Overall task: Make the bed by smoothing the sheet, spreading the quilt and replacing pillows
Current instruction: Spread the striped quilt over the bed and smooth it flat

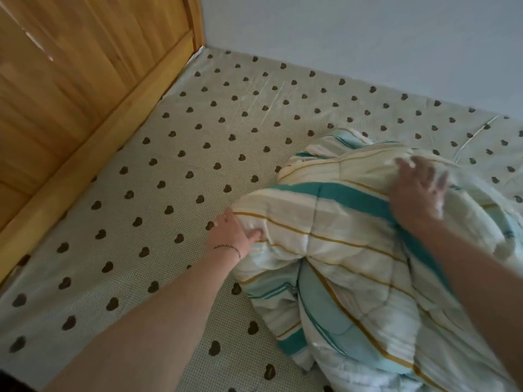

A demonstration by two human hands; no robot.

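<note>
A bunched-up quilt (pixel 339 244) with cream, teal and mustard stripes lies in a heap on the right half of the bed. Under it stretches a pale sheet (pixel 158 176) printed with dark heart shapes, mostly flat with a few creases near the far side. My left hand (pixel 232 236) grips the quilt's left edge, thumb pressed into the fabric. My right hand (pixel 418 190) is blurred on top of the heap, its fingers sunk into a fold. No pillow is in view.
A wooden headboard (pixel 85 94) runs along the left side of the bed. A pale wall (pixel 368 32) borders the far edge of the mattress. A raised crease in the sheet (pixel 475 134) shows at the far right.
</note>
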